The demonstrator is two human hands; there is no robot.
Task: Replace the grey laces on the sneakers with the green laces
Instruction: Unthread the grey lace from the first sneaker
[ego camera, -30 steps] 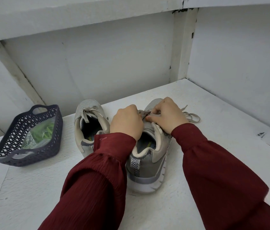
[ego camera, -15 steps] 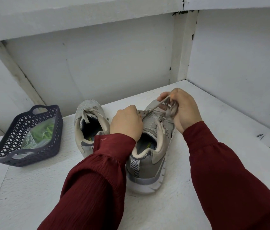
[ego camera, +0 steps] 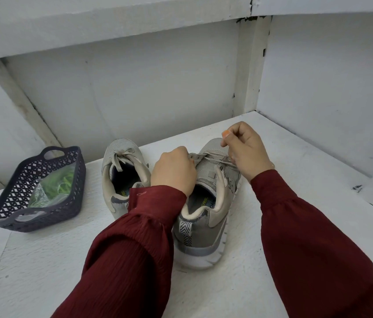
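Right sneaker (ego camera: pixel 206 203) sits mid-shelf (ego camera: pixel 43 271), heel near. Left hand (ego camera: pixel 174 171) is curled, gripping its eyelet edge. Right hand (ego camera: pixel 247 150) pinches the grey lace (ego camera: pixel 213 157) at the far end. Left sneaker (ego camera: pixel 121 175) is just beside it, laced grey. Green laces (ego camera: pixel 54 187) are bagged in the dark basket (ego camera: pixel 75 171), far left.

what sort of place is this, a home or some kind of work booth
Likely a plain, boxed-in work booth, not a furnished room: bare white-painted panel walls, a chipped wooden post in the corner, and a rough white table.
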